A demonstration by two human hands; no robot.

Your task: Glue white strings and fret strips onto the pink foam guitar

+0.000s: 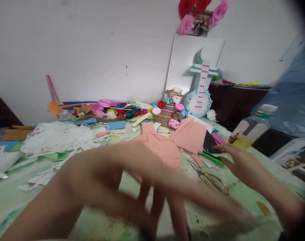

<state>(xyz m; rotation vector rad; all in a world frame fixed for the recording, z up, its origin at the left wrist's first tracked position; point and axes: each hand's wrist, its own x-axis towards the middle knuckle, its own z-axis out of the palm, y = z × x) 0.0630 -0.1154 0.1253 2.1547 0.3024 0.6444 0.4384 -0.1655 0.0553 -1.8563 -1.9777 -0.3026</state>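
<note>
My left hand (102, 170) looms large in the foreground, blurred by motion. Its fingers are spread, one stretched to the right and others hanging over the table, with nothing clearly held. At the right, my right hand (243, 164) has its thumb and forefinger apart beside a green pen-like stick (214, 158) and a flat black object (209, 142); whether it touches them I cannot tell. A salmon-pink guitar-shaped cutout (162, 147) lies behind my left hand, partly hidden by it. Touching it is a pink paper sheet (191, 135). Gold-handled scissors (210, 179) lie open nearby.
A white string pile (59, 137) and paper scraps cover the left side. At the back stand a flower-decorated brown guitar model (165, 115) and a white-and-teal instrument model (199, 100). A clear plastic bottle (255, 125) is at the right, near a dark box.
</note>
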